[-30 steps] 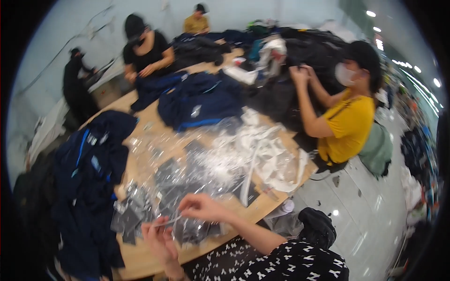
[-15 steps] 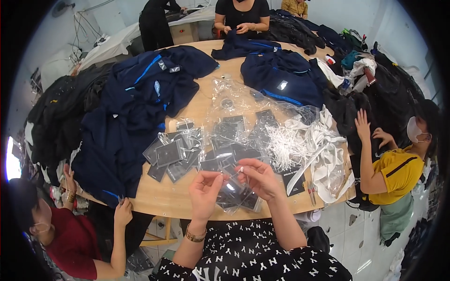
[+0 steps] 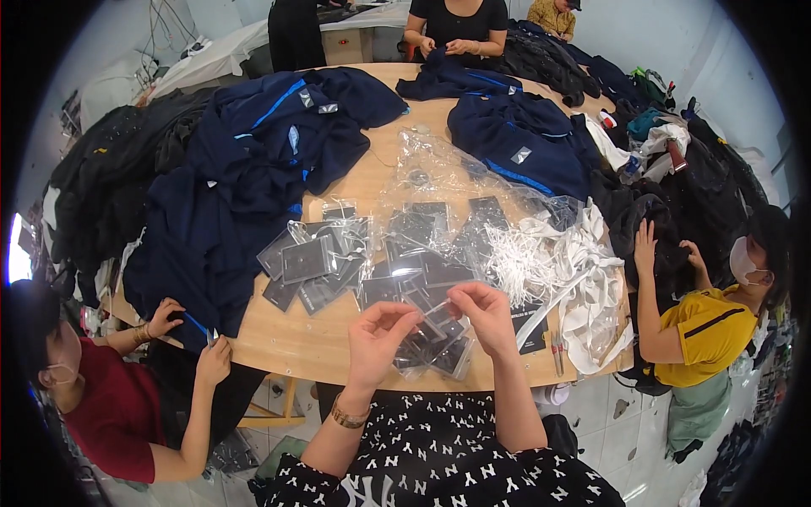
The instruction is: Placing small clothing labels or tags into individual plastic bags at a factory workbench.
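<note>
Above the near edge of the table, my left hand (image 3: 380,342) and my right hand (image 3: 487,319) are held close together, thumbs and fingertips pinched. Between them runs a thin white tag string (image 3: 441,306), which both hands seem to hold; its ends are too small to make out. Just under the fingers are dark tags in clear sleeves (image 3: 452,357), partly hidden by my hands. More sleeved tags (image 3: 308,260) with white strings lie to the left. A heap of loose white strings (image 3: 513,264) is to the right, beside a black card (image 3: 532,336).
A clear plastic bag (image 3: 443,173) lies mid-table. White fabric strips (image 3: 587,317) and small snips (image 3: 557,353) are at right. Navy garments (image 3: 236,194) cover the left. Co-workers in red (image 3: 114,406) and yellow (image 3: 697,321) sit either side; another person (image 3: 456,34) works opposite.
My hands have risen slightly and shifted right, and the white string shows more plainly between them. The left co-worker's hands have moved on the navy cloth. The whole view has shifted slightly.
</note>
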`<act>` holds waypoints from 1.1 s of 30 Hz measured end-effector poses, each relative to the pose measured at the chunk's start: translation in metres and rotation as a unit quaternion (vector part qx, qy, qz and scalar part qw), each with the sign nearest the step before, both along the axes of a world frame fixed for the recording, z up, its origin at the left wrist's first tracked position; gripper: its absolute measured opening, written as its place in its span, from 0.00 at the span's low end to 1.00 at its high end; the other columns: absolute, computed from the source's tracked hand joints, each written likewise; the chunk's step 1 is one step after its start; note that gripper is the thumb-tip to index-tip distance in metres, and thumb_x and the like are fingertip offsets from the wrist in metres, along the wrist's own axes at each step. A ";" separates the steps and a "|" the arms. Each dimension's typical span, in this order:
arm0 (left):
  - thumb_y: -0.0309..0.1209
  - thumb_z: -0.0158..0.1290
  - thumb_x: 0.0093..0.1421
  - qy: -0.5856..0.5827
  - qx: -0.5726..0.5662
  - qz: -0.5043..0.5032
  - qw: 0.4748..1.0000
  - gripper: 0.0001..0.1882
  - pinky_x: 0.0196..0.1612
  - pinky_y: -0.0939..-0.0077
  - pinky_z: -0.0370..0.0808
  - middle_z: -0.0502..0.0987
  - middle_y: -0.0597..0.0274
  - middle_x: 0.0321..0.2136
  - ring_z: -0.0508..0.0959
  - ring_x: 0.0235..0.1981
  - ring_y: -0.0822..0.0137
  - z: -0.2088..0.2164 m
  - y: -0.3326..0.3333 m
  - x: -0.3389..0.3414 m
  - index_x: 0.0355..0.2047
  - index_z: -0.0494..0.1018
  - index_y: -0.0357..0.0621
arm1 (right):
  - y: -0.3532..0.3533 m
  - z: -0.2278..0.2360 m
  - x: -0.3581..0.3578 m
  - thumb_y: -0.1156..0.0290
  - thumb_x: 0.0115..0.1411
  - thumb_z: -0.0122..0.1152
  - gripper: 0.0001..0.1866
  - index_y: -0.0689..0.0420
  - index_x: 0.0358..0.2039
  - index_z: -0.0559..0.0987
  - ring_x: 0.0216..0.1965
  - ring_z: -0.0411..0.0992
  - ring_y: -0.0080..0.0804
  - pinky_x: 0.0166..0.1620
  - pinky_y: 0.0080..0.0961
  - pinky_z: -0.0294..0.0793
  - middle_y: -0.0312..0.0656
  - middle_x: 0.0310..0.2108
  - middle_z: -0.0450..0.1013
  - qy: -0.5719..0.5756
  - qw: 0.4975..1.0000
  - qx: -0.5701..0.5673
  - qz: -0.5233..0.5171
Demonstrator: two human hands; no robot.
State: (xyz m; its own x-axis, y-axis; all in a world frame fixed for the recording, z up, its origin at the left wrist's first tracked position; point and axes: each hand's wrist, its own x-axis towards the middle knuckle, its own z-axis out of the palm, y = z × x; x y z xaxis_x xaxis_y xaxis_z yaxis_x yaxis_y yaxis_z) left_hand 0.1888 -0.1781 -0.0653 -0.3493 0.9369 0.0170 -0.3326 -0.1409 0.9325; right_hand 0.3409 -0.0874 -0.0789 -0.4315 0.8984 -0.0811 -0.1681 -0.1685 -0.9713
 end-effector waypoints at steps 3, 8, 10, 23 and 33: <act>0.21 0.52 0.54 -0.014 -0.009 -0.002 1.000 0.06 0.33 0.83 0.73 0.76 0.58 0.27 0.76 0.29 0.73 -0.002 -0.001 0.001 0.33 0.71 0.32 | 0.000 -0.001 0.000 0.70 0.55 0.57 0.08 0.62 0.29 0.76 0.22 0.67 0.15 0.26 0.11 0.65 0.35 0.21 0.73 -0.002 1.000 -0.002 -0.007; 0.21 0.51 0.54 -0.019 -0.025 -0.003 1.000 0.06 0.32 0.83 0.73 0.76 0.59 0.28 0.75 0.28 0.73 0.002 0.001 0.010 0.33 0.71 0.33 | -0.003 0.004 -0.003 0.71 0.55 0.57 0.07 0.61 0.26 0.74 0.21 0.65 0.16 0.25 0.13 0.62 0.33 0.19 0.70 -0.025 0.999 -0.043 -0.003; 0.23 0.52 0.54 -0.004 -0.024 -0.011 1.000 0.06 0.34 0.83 0.72 0.76 0.59 0.30 0.75 0.32 0.74 0.002 0.002 0.013 0.32 0.72 0.34 | -0.004 0.007 -0.003 0.71 0.55 0.57 0.06 0.61 0.26 0.73 0.21 0.65 0.16 0.26 0.13 0.63 0.33 0.19 0.69 -0.026 0.999 -0.042 0.003; 0.27 0.56 0.50 0.218 0.002 0.030 0.975 0.05 0.50 0.66 0.62 0.76 0.62 0.30 0.68 0.47 0.58 -0.014 0.007 0.015 0.28 0.75 0.41 | -0.017 0.027 -0.008 0.74 0.53 0.58 0.04 0.61 0.26 0.73 0.27 0.66 0.14 0.32 0.12 0.65 0.31 0.23 0.70 -0.042 0.994 0.100 0.019; 0.22 0.55 0.51 0.116 0.021 0.010 0.993 0.02 0.55 0.67 0.57 0.75 0.66 0.26 0.68 0.44 0.70 -0.012 0.010 0.020 0.26 0.75 0.38 | -0.017 0.016 -0.008 0.74 0.55 0.55 0.05 0.61 0.26 0.73 0.26 0.67 0.18 0.31 0.14 0.66 0.34 0.23 0.71 0.017 0.999 0.027 0.033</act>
State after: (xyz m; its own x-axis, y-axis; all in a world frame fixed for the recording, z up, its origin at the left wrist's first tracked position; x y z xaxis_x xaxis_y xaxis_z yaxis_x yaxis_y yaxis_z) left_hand 0.2088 -0.1682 -0.0778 -0.3496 0.9269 0.1368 -0.1072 -0.1847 0.9769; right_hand 0.3333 -0.1041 -0.0628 -0.4908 0.8711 -0.0169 -0.1914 -0.1267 -0.9733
